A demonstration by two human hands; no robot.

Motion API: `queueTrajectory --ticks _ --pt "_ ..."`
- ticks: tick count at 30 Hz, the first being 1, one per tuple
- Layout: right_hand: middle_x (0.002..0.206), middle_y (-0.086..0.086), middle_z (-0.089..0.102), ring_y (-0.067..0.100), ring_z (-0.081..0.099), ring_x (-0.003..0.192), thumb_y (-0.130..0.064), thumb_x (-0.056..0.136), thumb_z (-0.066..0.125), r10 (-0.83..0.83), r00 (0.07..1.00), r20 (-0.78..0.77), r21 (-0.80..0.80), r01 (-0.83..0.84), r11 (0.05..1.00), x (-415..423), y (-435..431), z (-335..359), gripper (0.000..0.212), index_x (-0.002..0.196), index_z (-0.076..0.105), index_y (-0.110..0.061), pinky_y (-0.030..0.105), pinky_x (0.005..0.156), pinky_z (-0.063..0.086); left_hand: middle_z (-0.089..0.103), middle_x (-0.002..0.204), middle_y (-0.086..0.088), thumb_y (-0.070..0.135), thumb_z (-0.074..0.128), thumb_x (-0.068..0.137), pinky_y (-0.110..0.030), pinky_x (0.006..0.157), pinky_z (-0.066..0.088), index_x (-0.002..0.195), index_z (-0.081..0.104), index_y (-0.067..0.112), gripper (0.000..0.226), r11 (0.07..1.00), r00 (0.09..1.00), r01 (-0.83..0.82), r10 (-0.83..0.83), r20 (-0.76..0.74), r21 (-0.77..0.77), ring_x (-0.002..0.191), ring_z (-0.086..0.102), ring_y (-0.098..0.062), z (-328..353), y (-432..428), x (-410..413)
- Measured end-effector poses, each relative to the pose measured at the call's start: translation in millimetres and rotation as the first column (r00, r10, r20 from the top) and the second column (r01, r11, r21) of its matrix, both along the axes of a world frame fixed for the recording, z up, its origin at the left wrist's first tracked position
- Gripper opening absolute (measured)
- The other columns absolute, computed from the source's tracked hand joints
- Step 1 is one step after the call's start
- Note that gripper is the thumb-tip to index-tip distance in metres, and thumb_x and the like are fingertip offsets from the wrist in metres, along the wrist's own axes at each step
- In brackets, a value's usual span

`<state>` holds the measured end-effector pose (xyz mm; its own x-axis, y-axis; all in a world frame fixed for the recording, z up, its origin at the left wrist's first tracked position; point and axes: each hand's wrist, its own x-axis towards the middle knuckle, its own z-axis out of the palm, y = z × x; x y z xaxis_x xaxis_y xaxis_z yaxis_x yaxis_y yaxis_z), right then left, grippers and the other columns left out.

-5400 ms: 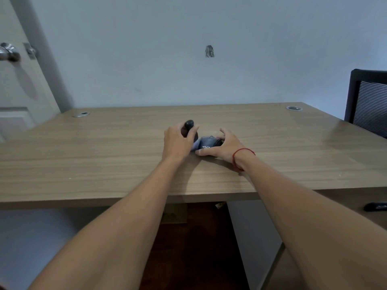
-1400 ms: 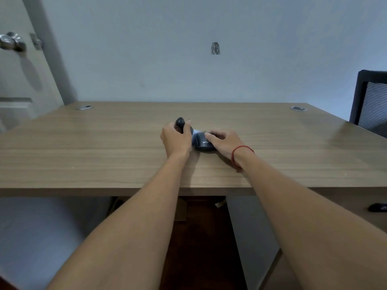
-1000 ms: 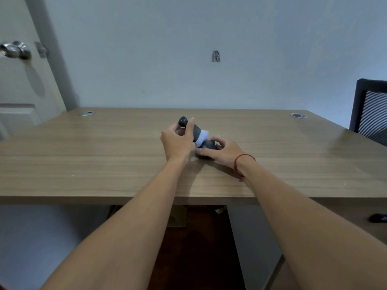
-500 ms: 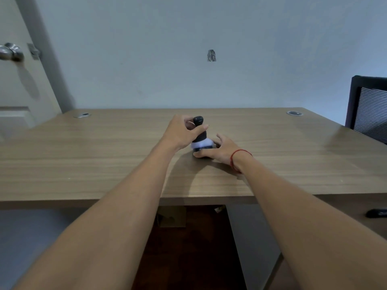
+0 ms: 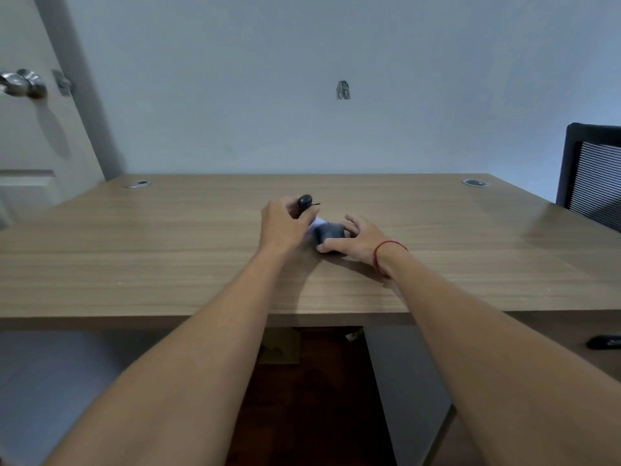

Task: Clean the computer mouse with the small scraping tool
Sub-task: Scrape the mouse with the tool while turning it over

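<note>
Left hand [image 5: 282, 223] grips tool [image 5: 305, 201]; right hand [image 5: 356, 238] clasps mouse [image 5: 331, 230] on desk [image 5: 168, 250]

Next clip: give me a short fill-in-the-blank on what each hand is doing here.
1. The scraping tool is held in the ____ hand.
2. The right hand steadies the ____ on the desk.
3. A ____ string circles the right wrist.

Missing words: left; mouse; red
</note>
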<state>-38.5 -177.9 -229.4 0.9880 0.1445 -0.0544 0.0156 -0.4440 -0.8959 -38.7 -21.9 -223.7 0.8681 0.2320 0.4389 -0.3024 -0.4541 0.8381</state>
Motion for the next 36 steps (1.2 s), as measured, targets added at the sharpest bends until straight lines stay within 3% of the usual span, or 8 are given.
queueTrajectory --ticks 3,7,13,18,21,24,29,36 --pt "0.160 0.003 0.033 0.016 0.036 0.144 -0.027 0.069 0.086 0.008 1.000 0.010 0.004 -0.008 1.000 -0.1 -0.1 -0.9 0.109 0.156 0.022 -0.010 0.032 0.115 0.034 0.072 0.075 -0.009 0.025 0.071 0.083 -0.032 0.070 0.054 0.081 0.071 0.000 0.025 0.995 0.996 -0.086 0.086 0.001 -0.058 0.069 0.064 -0.017 -14.8 1.7 0.2" --pt "0.159 0.002 0.035 0.016 0.038 0.142 -0.027 0.068 0.087 0.001 1.000 0.018 0.025 -0.001 1.000 1.1 -1.6 -2.8 0.107 0.154 0.026 -0.010 0.031 0.113 0.035 0.072 0.075 -0.004 0.032 0.071 0.083 -0.011 0.059 0.047 0.083 0.072 0.004 0.028 0.981 0.998 -0.036 0.046 0.046 -0.188 0.065 0.063 -0.006 -7.2 1.4 1.1" --pt "0.158 0.002 0.037 0.015 0.040 0.141 -0.025 0.066 0.089 0.001 1.000 0.019 0.068 -0.002 0.998 3.3 -3.6 -6.0 0.109 0.154 0.026 -0.009 0.026 0.106 0.036 0.075 0.088 -0.018 0.023 0.071 0.085 -0.042 0.082 0.057 0.085 0.069 -0.003 0.026 0.991 0.987 0.128 -0.125 -0.103 0.028 0.075 0.064 -0.017 -0.3 -0.8 20.1" --pt "0.148 0.000 0.049 0.019 0.051 0.130 -0.029 0.062 0.090 0.011 1.000 -0.003 0.060 -0.011 0.998 6.8 -3.7 -6.8 0.097 0.146 0.042 -0.017 0.031 0.103 0.042 0.072 0.088 -0.005 0.021 0.071 0.086 -0.007 0.066 0.052 0.096 0.071 0.004 0.020 0.956 0.953 0.276 -0.286 -0.102 -0.101 0.069 0.064 0.001 20.8 -6.5 12.6" --pt "0.150 0.004 0.048 0.021 0.048 0.133 -0.027 0.066 0.088 0.027 1.000 0.005 0.057 -0.027 0.998 5.1 -4.0 -7.2 0.094 0.147 0.042 -0.016 0.031 0.103 0.040 0.071 0.086 -0.008 0.022 0.072 0.085 -0.014 0.067 0.051 0.094 0.071 -0.001 0.024 0.965 0.959 0.258 -0.263 -0.103 -0.053 0.075 0.061 -0.008 21.2 -12.5 13.2" --pt "0.157 0.004 0.039 0.019 0.040 0.141 -0.024 0.070 0.087 0.033 0.999 0.015 0.082 -0.034 0.996 6.3 -6.0 -8.8 0.103 0.153 0.029 -0.010 0.027 0.103 0.035 0.074 0.093 -0.021 0.022 0.072 0.085 -0.036 0.083 0.055 0.091 0.069 -0.005 0.028 0.977 0.969 0.212 -0.213 -0.124 -0.022 0.079 0.062 -0.015 11.9 -15.6 12.3" --pt "0.148 0.003 0.048 0.020 0.050 0.129 -0.027 0.065 0.089 0.039 0.999 0.005 0.057 -0.039 0.998 9.6 -4.9 -9.5 0.098 0.149 0.038 -0.014 0.029 0.098 0.041 0.075 0.094 -0.015 0.027 0.074 0.083 -0.041 0.089 0.057 0.088 0.072 0.010 0.018 0.947 0.935 0.302 -0.316 -0.162 -0.107 0.091 0.072 -0.025 26.8 -6.7 9.5" --pt "0.150 0.002 0.047 0.018 0.044 0.136 -0.038 0.065 0.089 0.060 0.993 0.106 0.015 -0.062 0.998 2.8 -4.0 -10.2 0.098 0.148 0.042 -0.014 0.027 0.103 0.036 0.072 0.075 -0.014 0.031 0.071 0.082 -0.026 0.063 0.046 0.074 0.069 0.000 0.032 0.967 0.980 -0.197 0.189 -0.060 -0.160 0.065 0.060 -0.019 -8.6 -12.4 9.0"
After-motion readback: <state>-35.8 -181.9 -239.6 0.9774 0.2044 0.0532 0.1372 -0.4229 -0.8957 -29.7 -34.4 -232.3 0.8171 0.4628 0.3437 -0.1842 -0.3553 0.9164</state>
